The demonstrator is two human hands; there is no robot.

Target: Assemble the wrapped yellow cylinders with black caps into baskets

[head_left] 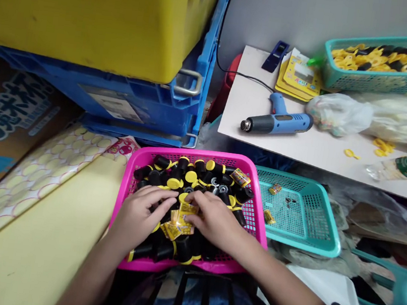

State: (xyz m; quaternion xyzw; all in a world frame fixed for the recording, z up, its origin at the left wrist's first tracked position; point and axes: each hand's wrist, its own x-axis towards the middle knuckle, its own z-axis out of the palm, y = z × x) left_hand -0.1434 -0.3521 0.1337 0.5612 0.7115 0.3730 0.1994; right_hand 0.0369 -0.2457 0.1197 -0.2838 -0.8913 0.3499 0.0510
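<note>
A pink plastic basket [255,212] in front of me holds several small black cylinders with yellow caps [175,183] and a few yellow printed packets [177,230]. My left hand [141,214] lies palm down on the pile, fingers stretched toward the middle. My right hand [213,218] rests on the pile beside it, its fingertips pinching a yellow packet [187,209]. Both hands meet near the basket's centre.
A teal basket [322,231] with a few small pieces sits to the right. Behind it a white table [247,103] carries a blue heat gun [277,119], yellow cards, plastic bags and another teal basket [381,81] of yellow parts. Blue and yellow crates [128,37] stand at left.
</note>
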